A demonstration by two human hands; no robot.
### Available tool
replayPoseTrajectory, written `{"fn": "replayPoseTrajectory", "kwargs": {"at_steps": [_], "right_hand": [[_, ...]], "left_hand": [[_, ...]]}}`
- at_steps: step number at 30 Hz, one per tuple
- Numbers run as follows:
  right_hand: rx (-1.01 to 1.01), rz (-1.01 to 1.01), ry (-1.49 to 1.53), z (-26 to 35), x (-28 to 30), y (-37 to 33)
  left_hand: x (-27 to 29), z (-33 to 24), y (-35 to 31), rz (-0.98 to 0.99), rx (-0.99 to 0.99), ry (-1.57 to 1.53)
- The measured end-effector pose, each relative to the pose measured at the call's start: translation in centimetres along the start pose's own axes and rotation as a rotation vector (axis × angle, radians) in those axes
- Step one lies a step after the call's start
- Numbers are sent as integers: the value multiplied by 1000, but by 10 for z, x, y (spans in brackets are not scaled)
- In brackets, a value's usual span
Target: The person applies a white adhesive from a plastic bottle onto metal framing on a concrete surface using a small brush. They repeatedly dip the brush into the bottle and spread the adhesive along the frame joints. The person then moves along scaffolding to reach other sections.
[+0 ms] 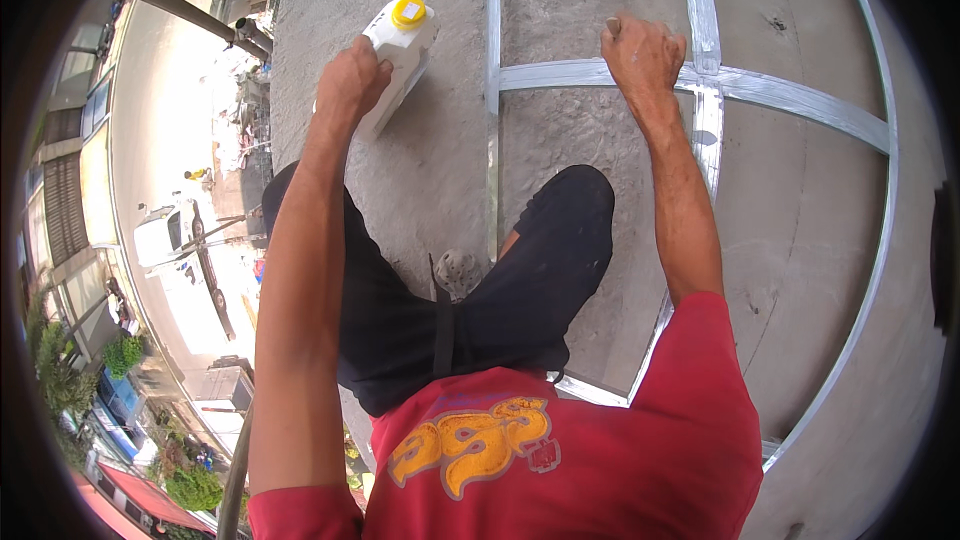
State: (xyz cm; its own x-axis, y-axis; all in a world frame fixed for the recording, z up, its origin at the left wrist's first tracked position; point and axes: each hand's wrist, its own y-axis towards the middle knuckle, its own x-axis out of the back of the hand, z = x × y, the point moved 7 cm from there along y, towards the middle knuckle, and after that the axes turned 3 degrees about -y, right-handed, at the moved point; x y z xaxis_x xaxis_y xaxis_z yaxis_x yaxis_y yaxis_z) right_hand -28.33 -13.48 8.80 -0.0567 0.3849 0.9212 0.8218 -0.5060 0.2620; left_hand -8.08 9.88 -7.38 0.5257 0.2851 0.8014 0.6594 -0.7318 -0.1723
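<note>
Upper left: left hand [355,80] clamps yellow-capped white plastic jug [410,55] | right hand [648,55] clenches short pale stub [613,27] | slack left fingers could topple jug

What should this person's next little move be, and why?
Perhaps a short stroke of the right hand along the silver crossbar: the hand covers part of it, gripping what looks like a handle, and the bar's coating looks streaky. The left hand holds a white jug.

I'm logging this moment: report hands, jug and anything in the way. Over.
Left hand gripping jug. Right hand closed on a mostly hidden stub, over silver bars. Right knee near bars, apart from both hands.
</note>
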Motion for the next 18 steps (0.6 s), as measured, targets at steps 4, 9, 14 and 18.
{"fn": "replayPoseTrajectory", "kwargs": {"at_steps": [4, 9, 14, 18], "right_hand": [[128, -53, 6, 17, -21, -6], [435, 176, 517, 105, -111, -75], [612, 275, 441, 115, -137, -88], [958, 516, 509, 141, -125, -179]], "left_hand": [[-3, -5, 1, 4, 21, 16], [-6, -7, -3, -29, 1, 16], [-10, -9, -3, -68, -42, 30], [-10, 1, -3, -120, -18, -14]]}}
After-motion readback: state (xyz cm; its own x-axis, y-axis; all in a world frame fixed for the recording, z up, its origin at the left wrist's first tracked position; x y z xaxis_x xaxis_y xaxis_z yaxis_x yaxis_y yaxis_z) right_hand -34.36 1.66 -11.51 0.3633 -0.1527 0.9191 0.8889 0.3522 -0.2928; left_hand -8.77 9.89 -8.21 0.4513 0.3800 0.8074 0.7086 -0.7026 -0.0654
